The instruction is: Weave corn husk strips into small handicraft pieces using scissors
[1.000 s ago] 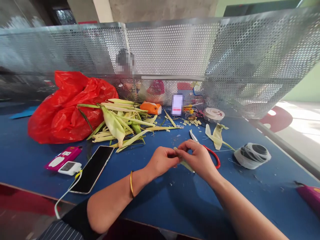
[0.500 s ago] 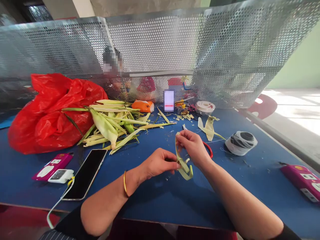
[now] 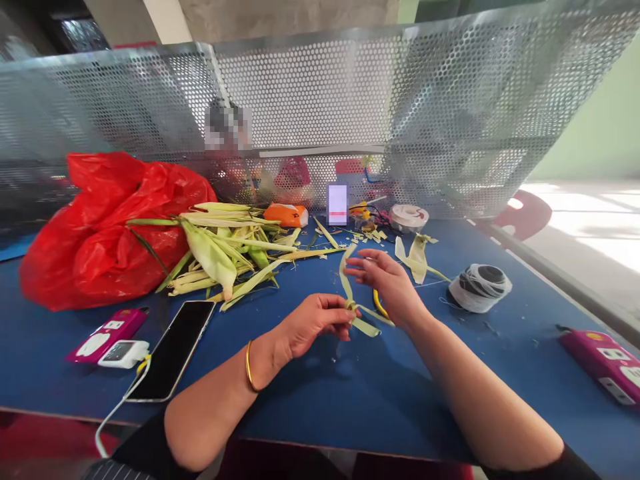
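My left hand is pinched shut on a knot in a pale green husk strip just above the blue table. One end of the strip rises to my right hand, whose fingers are closed on its upper end. Two short tails of the strip stick out to the right of the knot. A gold bangle sits on my left wrist. Scissors with a yellow-looking handle lie partly hidden under my right hand.
A heap of corn husks lies beside a red plastic bag. A phone, a white charger and a pink device sit at left. A thread spool and another pink device sit at right. A perforated metal screen closes the back.
My right hand rose and moved away from my left, drawing the looped strip out straight so the loop closed into a knot at my left fingers.
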Demonstrator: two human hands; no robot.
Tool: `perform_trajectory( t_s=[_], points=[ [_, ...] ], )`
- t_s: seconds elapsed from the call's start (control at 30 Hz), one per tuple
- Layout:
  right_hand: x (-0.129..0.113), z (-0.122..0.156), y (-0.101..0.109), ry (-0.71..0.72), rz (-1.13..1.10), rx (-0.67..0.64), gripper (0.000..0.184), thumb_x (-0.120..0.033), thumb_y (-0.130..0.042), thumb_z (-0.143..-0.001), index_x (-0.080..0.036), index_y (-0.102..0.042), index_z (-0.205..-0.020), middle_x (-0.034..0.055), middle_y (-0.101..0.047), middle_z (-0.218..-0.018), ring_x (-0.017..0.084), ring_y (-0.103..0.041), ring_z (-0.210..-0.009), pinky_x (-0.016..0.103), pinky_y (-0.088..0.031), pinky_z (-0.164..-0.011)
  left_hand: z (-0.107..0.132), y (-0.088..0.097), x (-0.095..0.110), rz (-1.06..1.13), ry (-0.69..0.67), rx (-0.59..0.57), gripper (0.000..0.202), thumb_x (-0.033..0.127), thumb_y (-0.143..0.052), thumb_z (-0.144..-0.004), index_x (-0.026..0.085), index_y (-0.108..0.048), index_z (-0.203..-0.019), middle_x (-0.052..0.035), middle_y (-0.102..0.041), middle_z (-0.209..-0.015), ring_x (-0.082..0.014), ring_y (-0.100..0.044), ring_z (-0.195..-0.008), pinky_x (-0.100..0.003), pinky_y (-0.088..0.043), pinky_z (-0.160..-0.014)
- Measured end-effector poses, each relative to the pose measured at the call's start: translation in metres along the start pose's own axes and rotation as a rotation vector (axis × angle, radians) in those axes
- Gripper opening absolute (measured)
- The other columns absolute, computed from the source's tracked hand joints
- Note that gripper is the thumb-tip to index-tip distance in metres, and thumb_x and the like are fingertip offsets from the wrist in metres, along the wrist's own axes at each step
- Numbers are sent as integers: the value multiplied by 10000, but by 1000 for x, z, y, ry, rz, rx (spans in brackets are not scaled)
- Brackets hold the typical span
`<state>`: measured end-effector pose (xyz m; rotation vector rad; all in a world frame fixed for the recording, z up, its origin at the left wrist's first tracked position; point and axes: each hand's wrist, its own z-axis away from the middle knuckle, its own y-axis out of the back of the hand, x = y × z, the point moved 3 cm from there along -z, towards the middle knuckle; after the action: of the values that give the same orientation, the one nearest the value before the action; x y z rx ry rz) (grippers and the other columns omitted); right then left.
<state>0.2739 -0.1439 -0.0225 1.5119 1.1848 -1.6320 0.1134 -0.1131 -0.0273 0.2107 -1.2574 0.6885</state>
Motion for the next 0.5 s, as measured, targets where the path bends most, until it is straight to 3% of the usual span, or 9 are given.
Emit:
perform_trajectory(
  t_s=[0.1, 0.2, 0.3, 0.37, 0.5],
  points=[
    [0, -6, 11, -36, 238, -32, 419, -559, -596, -799, -183, -638, -977, 82, -744, -909, 203, -704, -805, 343, -513, -717, -1, 5, 2, 136, -2, 87, 322, 342, -829, -630, 118, -710, -828, 5, -602, -677, -78, -560, -565, -254, -502, -653],
    [-6, -4, 9, 20, 428, -285, 487, -615, -507, -848, -173, -705, -889, 84, -746, -852, 222, -688, -829, 384, -518, -789, -3, 8, 2, 192, -20, 116, 322, 333, -829, -632, 119, -700, -835, 7, -605, -666, -81, -567, -571, -252, -501, -644],
    [-12, 6, 1, 113, 573, -495, 327, -495, -606, -838, -198, -716, -923, 47, -749, -905, 216, -671, -884, 370, -498, -852, -5, 9, 0, 219, -10, 75, 306, 311, -836, -604, 132, -673, -791, 1, -620, -668, -98, -579, -570, -274, -507, -637],
    [-13, 11, -2, 133, 619, -532, 256, -430, -612, -847, -204, -710, -919, 32, -744, -875, 204, -667, -846, 346, -498, -817, -6, 9, -2, 223, 1, 36, 305, 323, -837, -604, 138, -655, -763, -7, -627, -668, -109, -586, -581, -288, -511, -647],
    [-14, 13, -4, 191, 690, -469, 197, -375, -589, -857, -206, -687, -838, 10, -713, -764, 174, -643, -727, 301, -488, -717, -5, 8, -4, 178, -9, -18, 365, 466, -785, -686, 141, -669, -808, -2, -604, -652, -107, -577, -576, -293, -500, -641]
  ],
)
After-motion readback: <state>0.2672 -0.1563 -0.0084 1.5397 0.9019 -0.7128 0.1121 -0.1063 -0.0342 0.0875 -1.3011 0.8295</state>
